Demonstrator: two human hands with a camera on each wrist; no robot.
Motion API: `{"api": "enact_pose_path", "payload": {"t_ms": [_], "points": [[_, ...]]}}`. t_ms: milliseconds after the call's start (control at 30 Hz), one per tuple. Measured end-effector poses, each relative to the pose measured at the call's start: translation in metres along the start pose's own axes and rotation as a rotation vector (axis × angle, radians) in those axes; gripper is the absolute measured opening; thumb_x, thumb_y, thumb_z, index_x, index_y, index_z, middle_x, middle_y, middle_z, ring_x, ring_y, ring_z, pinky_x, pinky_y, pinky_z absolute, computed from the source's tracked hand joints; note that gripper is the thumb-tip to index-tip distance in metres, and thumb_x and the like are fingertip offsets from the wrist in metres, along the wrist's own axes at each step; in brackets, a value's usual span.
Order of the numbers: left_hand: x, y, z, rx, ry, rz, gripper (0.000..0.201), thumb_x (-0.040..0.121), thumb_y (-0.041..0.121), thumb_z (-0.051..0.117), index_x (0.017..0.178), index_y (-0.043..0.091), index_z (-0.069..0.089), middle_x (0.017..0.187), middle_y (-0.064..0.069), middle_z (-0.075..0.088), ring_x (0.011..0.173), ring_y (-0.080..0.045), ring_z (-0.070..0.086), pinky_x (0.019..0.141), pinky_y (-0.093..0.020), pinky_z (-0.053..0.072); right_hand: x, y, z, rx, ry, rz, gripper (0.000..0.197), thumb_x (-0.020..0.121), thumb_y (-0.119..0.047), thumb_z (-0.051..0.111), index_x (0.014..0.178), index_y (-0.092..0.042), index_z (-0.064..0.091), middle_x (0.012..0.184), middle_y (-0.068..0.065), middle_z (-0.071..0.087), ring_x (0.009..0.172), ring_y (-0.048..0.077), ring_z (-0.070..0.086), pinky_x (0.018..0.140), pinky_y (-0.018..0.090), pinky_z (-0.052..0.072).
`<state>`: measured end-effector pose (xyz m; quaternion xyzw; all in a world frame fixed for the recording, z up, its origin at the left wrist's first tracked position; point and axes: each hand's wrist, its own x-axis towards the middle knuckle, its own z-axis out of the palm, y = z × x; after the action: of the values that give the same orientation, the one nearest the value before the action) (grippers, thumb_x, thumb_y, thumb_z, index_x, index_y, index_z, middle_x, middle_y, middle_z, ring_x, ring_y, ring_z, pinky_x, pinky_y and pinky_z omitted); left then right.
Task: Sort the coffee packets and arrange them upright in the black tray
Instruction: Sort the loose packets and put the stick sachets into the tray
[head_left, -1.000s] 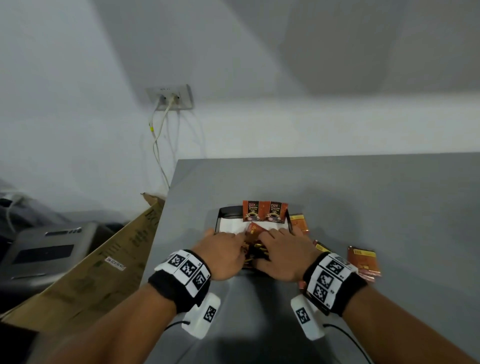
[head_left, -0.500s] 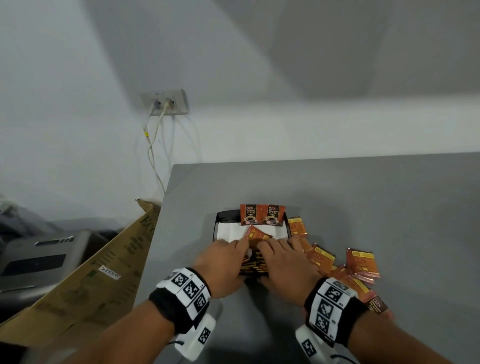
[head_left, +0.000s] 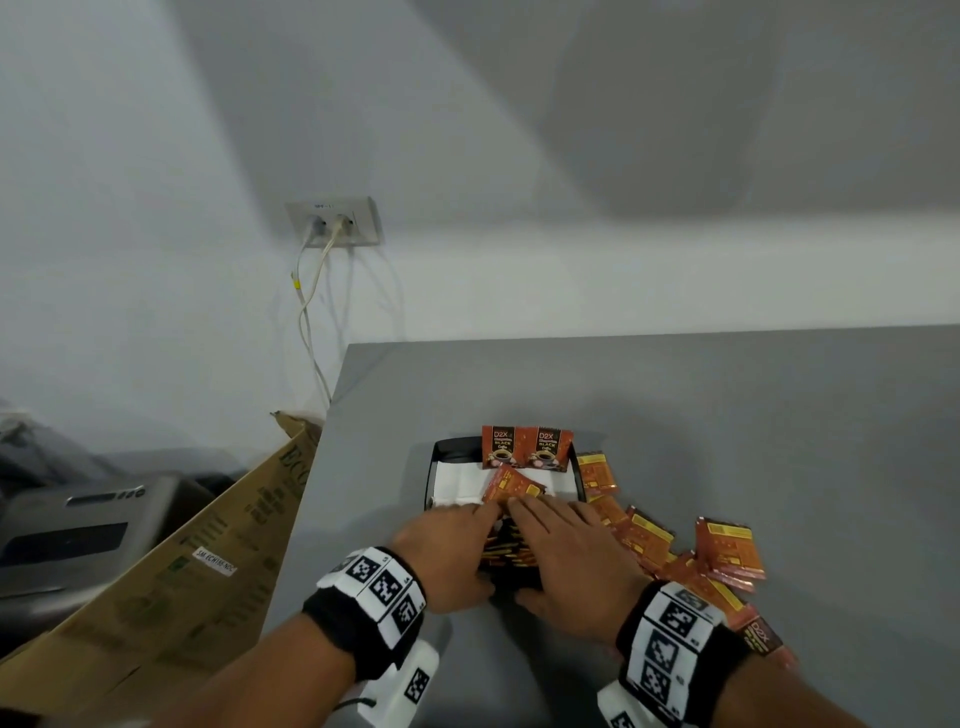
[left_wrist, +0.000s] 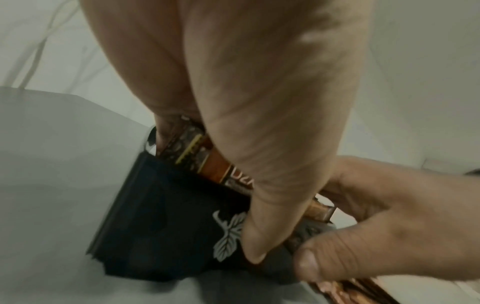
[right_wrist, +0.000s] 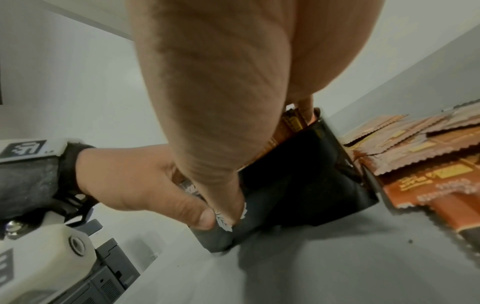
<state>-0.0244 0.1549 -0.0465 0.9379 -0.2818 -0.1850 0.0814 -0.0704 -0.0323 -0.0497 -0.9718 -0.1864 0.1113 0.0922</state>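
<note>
The black tray (head_left: 431, 480) with a white liner sits on the grey table. Two orange coffee packets (head_left: 527, 448) stand upright at its far end, and one packet (head_left: 511, 484) leans tilted in the middle. A row of packets (head_left: 506, 552) stands at the near end. My left hand (head_left: 457, 540) and right hand (head_left: 558, 540) lie side by side over that row. Their fingers reach over the packets' tops and both thumbs press the tray's near wall (left_wrist: 155, 216) (right_wrist: 298, 185). Packet edges (left_wrist: 215, 164) show between my fingers and that wall.
Several loose packets (head_left: 727, 551) (right_wrist: 415, 148) lie scattered on the table right of the tray. A cardboard box (head_left: 182, 561) leans against the table's left edge beside a grey machine (head_left: 67, 530). A wall socket (head_left: 332, 223) with cables is behind.
Both hands stay on the packet row at the tray's near end, fingers stretched slightly farther forward. The head view has shifted, bringing more loose packets on the right into sight.
</note>
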Motion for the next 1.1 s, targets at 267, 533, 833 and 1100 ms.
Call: {"api": "enact_pose_path", "payload": {"t_ms": [267, 533, 833, 1100], "points": [[-0.004, -0.006, -0.013, -0.274, -0.059, 0.01, 0.053, 0.077, 0.05, 0.064, 0.126, 0.04, 0.047, 0.105, 0.01, 0.067, 0.088, -0.01, 0.066, 0.08, -0.035, 0.06, -0.002, 0.002, -0.002, 0.248, 0.089, -0.026, 0.068, 0.094, -0.046, 0.046, 0.156, -0.028, 0.023, 0.152, -0.008, 0.041, 0.138, 0.014, 0.038, 0.122, 0.039, 0.021], [0.005, -0.01, -0.022, -0.382, -0.039, -0.058, 0.042, 0.087, 0.033, 0.049, 0.129, 0.04, 0.052, 0.12, 0.01, 0.068, 0.103, -0.01, 0.065, 0.092, -0.036, 0.055, 0.007, 0.024, -0.014, 0.358, 0.074, 0.029, 0.034, 0.099, -0.023, 0.046, 0.13, -0.025, 0.058, 0.105, -0.007, 0.062, 0.094, 0.005, 0.052, 0.093, 0.026, 0.047], [0.002, -0.008, -0.026, -0.314, -0.03, -0.004, 0.035, 0.091, 0.034, 0.048, 0.122, 0.029, 0.062, 0.105, 0.0, 0.072, 0.087, -0.015, 0.066, 0.078, -0.033, 0.057, 0.012, 0.025, -0.015, 0.111, 0.094, -0.003, 0.048, 0.094, -0.05, 0.041, 0.138, -0.031, 0.048, 0.126, -0.013, 0.063, 0.12, 0.009, 0.051, 0.116, 0.035, 0.022], [-0.009, -0.002, 0.001, -0.134, 0.036, 0.132, 0.063, 0.096, 0.049, 0.046, 0.151, 0.022, 0.036, 0.147, 0.001, 0.051, 0.132, -0.015, 0.049, 0.112, -0.027, 0.039, -0.004, 0.021, 0.011, 0.004, 0.142, -0.04, 0.051, 0.1, -0.052, 0.035, 0.135, -0.024, 0.059, 0.127, -0.011, 0.068, 0.115, 0.011, 0.062, 0.107, 0.032, 0.029]]}}
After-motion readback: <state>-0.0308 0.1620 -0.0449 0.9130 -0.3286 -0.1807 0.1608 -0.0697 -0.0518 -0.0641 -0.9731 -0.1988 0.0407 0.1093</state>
